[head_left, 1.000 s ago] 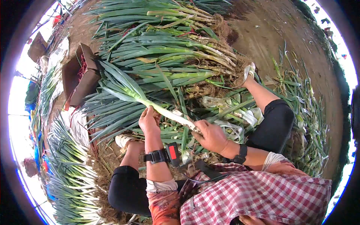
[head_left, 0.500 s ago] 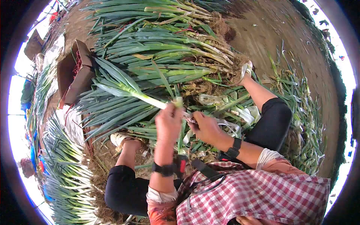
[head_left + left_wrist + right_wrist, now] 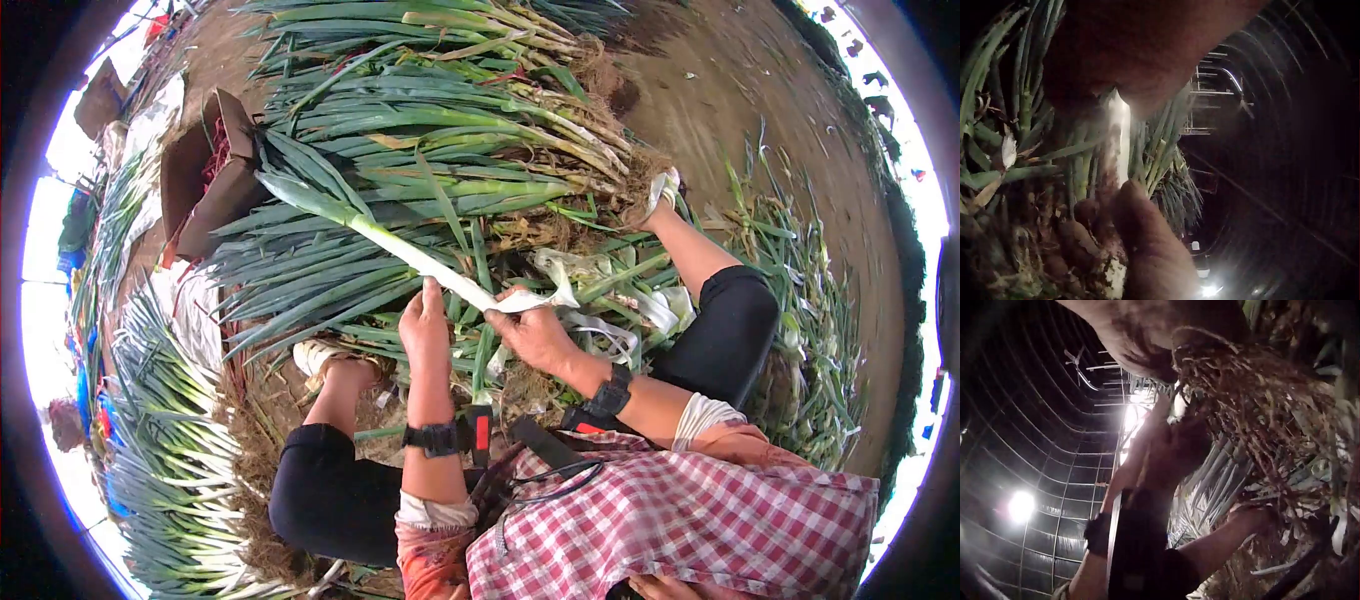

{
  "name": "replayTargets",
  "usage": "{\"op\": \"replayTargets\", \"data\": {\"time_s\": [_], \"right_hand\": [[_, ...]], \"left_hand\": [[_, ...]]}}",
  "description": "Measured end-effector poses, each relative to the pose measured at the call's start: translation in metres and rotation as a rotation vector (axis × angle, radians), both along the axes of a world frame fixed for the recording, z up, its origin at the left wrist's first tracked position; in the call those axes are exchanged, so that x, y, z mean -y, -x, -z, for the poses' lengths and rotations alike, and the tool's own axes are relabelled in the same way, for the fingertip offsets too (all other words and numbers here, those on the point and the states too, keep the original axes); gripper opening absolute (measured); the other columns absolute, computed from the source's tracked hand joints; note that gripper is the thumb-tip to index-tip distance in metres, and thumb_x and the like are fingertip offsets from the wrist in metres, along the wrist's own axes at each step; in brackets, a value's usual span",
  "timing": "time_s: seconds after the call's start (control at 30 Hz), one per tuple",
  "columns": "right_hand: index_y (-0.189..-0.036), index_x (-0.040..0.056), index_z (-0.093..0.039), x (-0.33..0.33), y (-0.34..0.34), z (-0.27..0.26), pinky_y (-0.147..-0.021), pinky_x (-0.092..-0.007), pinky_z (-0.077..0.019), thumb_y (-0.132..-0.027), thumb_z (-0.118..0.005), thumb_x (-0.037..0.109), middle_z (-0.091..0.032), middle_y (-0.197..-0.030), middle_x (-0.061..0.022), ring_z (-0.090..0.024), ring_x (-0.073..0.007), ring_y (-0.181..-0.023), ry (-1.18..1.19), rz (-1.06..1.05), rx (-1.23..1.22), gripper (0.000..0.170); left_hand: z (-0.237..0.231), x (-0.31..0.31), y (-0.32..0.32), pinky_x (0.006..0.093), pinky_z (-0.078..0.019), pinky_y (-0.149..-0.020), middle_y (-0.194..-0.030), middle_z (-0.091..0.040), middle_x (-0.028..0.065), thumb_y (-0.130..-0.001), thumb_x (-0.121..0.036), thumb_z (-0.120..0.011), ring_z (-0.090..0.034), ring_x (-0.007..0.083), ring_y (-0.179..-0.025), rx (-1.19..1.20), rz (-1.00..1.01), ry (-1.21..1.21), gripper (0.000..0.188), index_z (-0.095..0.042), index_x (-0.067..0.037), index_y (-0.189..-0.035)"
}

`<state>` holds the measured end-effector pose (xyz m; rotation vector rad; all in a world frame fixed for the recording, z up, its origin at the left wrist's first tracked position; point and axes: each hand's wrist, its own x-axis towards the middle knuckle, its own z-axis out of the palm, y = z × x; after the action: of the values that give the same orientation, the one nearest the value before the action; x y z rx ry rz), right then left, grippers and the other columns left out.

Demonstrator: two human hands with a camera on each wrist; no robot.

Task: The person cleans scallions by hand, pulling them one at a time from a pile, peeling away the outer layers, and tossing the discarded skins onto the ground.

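Note:
A long leek (image 3: 385,240) slants across in front of the person, its green top toward the cardboard box. My left hand (image 3: 424,330) pinches the white shaft midway, thumb pointing up along it. Nearer the root end, my right hand (image 3: 540,338) grips the stalk. A loose white strip of leek skin (image 3: 558,290) curls out beside the right fingers. In the left wrist view, the right thumb (image 3: 1147,231) lies against the stained lower shaft (image 3: 1110,169). Bushy roots (image 3: 1241,381) stand close to the camera in the right wrist view.
Untrimmed leeks (image 3: 450,120) lie in a heap ahead, roots to the right. Peeled skins (image 3: 650,305) litter the ground between the feet. A cardboard box (image 3: 208,170) with red ties stands left. Rows of white-stemmed leeks (image 3: 180,470) lie at lower left.
My left hand moved right along the leek toward my right hand, then back left a little. A white skin strip now hangs loose at the root end, and the shaft looks whiter there.

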<state>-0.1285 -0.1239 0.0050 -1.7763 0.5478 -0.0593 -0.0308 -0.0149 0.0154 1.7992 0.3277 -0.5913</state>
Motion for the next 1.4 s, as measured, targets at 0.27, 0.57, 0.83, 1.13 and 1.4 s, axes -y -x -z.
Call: {"op": "replayTargets", "data": {"time_s": [0.27, 0.57, 0.83, 1.13, 1.4], "right_hand": [[-0.084, 0.0004, -0.044, -0.015, -0.001, 0.006, -0.054, -0.0345, -0.0408, -0.079, -0.057, 0.019, -0.052, -0.064, -0.0126, -0.052, -0.0235, -0.058, -0.006, 0.078, -0.034, 0.023], [-0.077, 0.0017, -0.046, -0.019, -0.003, 0.008, -0.039, -0.0251, -0.0354, -0.082, -0.053, 0.022, -0.049, -0.058, -0.0014, -0.044, -0.0090, -0.043, -0.346, 0.142, 0.013, 0.022], [-0.071, 0.0013, -0.047, 0.004, -0.010, -0.001, -0.037, -0.0240, -0.0347, -0.088, -0.043, 0.031, -0.049, -0.053, -0.0027, -0.045, -0.0090, -0.041, -0.329, 0.127, -0.125, 0.035], [-0.083, 0.0015, -0.053, 0.000, 0.028, -0.004, -0.058, -0.0385, -0.0426, -0.081, -0.046, 0.011, -0.056, -0.071, -0.0195, -0.055, -0.0362, -0.068, 0.353, -0.090, 0.064, 0.012], [-0.095, 0.0046, -0.055, 0.089, 0.094, -0.039, -0.063, -0.0329, -0.0458, -0.075, -0.056, 0.021, -0.061, -0.077, -0.0100, -0.059, -0.0222, -0.070, -0.095, 0.087, -0.589, 0.025]], "left_hand": [[0.043, 0.019, -0.001, 0.0270, -0.0345, -0.050, -0.058, -0.049, 0.0013, -0.088, -0.027, -0.040, -0.040, 0.0094, -0.053, 0.169, -0.204, 0.142, 0.038, -0.056, 0.005, -0.073], [0.060, 0.005, -0.006, 0.0281, -0.0361, -0.043, -0.054, -0.049, 0.0025, -0.085, -0.018, -0.042, -0.043, 0.0123, -0.044, -0.119, -0.185, 0.260, 0.031, -0.051, 0.004, -0.065], [0.087, -0.009, 0.037, 0.0382, -0.0455, -0.061, -0.074, -0.057, 0.0198, -0.075, -0.022, -0.051, -0.058, 0.0312, -0.071, 0.332, 0.911, -0.327, 0.022, -0.058, -0.002, -0.082], [0.030, 0.022, -0.009, 0.0301, -0.0398, -0.059, -0.070, -0.043, 0.0043, -0.090, -0.030, -0.035, -0.043, 0.0169, -0.062, -0.341, -0.469, 0.863, 0.028, -0.041, -0.003, -0.084], [0.032, -0.014, -0.041, 0.0237, -0.0378, -0.048, -0.071, -0.043, 0.0018, -0.088, -0.032, -0.039, -0.039, 0.0118, -0.055, -0.434, -0.463, 1.422, 0.026, -0.047, -0.008, -0.090]]}}
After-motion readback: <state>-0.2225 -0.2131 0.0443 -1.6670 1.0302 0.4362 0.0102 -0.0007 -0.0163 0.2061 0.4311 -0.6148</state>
